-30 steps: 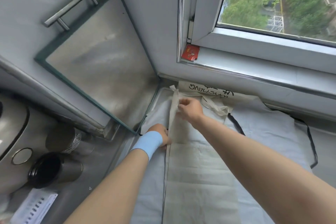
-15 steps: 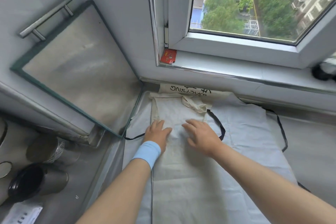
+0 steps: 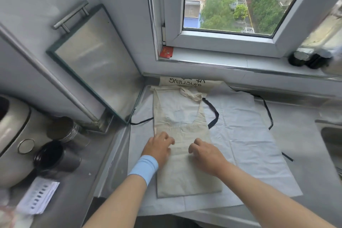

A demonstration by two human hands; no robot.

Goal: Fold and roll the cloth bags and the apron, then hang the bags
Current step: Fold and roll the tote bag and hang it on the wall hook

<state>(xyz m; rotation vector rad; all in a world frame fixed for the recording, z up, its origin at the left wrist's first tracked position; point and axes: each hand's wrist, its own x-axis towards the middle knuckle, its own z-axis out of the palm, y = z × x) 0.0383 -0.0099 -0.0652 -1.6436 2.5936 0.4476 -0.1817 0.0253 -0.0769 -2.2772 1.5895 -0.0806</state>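
Observation:
A cream cloth bag (image 3: 185, 177), folded into a long narrow strip, lies flat on a white apron (image 3: 249, 135) with black straps (image 3: 212, 114) spread over the counter. The bag's handles (image 3: 190, 94) are bunched at its far end. Behind it, against the wall, lies a second cream bag (image 3: 185, 82) with black lettering. My left hand (image 3: 159, 146), with a blue wristband, rests on the strip's left edge. My right hand (image 3: 205, 152) rests on its right half. The fingers of both hands are bent, with the tips down on the cloth.
A glass-fronted door (image 3: 96, 61) with a bar handle leans at the left. Metal cups (image 3: 55, 157), a cooker (image 3: 11, 135) and a paper slip (image 3: 38, 196) stand lower left. A sink edge (image 3: 331, 135) is at the right. Dark jars (image 3: 311, 59) sit on the window sill.
The right hand let go of the bag's folded-over edge, and the fold now lies flat. Both hands have slid down the strip toward me, from near the handles to its middle.

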